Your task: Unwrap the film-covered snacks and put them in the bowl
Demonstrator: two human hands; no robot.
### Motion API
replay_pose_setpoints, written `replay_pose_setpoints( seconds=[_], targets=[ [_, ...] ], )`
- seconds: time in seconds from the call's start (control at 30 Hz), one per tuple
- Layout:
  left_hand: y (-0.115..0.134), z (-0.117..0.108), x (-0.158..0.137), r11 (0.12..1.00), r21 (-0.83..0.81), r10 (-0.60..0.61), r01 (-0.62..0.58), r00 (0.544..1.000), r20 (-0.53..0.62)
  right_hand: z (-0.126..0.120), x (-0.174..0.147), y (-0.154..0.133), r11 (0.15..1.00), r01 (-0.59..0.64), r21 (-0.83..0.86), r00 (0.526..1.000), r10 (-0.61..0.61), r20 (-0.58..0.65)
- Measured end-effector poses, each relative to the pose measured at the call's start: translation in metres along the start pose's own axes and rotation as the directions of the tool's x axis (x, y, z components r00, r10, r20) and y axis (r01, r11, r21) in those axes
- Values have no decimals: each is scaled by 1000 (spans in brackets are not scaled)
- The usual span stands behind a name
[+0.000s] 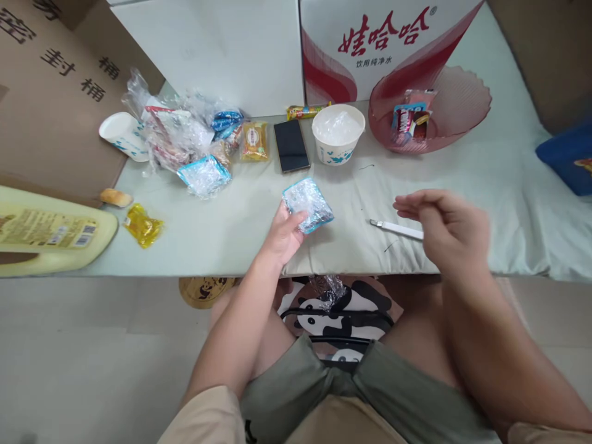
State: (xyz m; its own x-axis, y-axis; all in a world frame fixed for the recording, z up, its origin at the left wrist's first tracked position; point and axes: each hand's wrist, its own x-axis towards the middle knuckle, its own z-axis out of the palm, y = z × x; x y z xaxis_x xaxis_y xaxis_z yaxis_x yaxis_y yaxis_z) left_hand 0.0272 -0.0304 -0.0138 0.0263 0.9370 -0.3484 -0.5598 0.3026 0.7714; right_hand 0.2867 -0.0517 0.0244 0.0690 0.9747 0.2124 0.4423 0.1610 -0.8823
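Note:
My left hand (283, 234) grips a square packet with light-blue edges (308, 205), wrapped in clear crinkled plastic, its thumb lying on top. Over the right part of the table my right hand (448, 228) is held with its fingers extended close together, and nothing shows in them. Beside and partly behind that hand lies a slim white-handled tool with a metal tip (396, 229). A similar blue-edged packet (205, 176) rests at the front of a heap of plastic-wrapped snacks (176, 132) on the left.
Behind my hands are a black phone (291, 146), a paper bowl (338, 139) with clear plastic inside, and a yellow snack pack (254, 140). A pink scalloped bowl (462, 111) holds packets. Left stand a paper cup (124, 135), yellow wrapper (143, 226), bread piece (116, 197) and jug (55, 225). Boxes (208, 55) line the back.

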Motion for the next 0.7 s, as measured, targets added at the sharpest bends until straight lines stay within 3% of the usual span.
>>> replay_pose_setpoints(
  seconds=[0.13,0.27,0.47,0.7],
  targets=[
    [1,-4,2,992,86,92,-94,995,26,-4,24,18,976,11,-218,999,-1,47],
    [-10,-10,-5,973,146,163,-177,981,107,-20,3,28,861,87,-501,994,-44,97],
    [-35,-33,-40,926,304,164,-226,963,216,-51,-56,66,812,191,-551,981,-145,127],
    [-38,-34,-48,915,342,158,-214,970,185,-37,-40,74,802,161,-576,985,-92,147]
  ],
)
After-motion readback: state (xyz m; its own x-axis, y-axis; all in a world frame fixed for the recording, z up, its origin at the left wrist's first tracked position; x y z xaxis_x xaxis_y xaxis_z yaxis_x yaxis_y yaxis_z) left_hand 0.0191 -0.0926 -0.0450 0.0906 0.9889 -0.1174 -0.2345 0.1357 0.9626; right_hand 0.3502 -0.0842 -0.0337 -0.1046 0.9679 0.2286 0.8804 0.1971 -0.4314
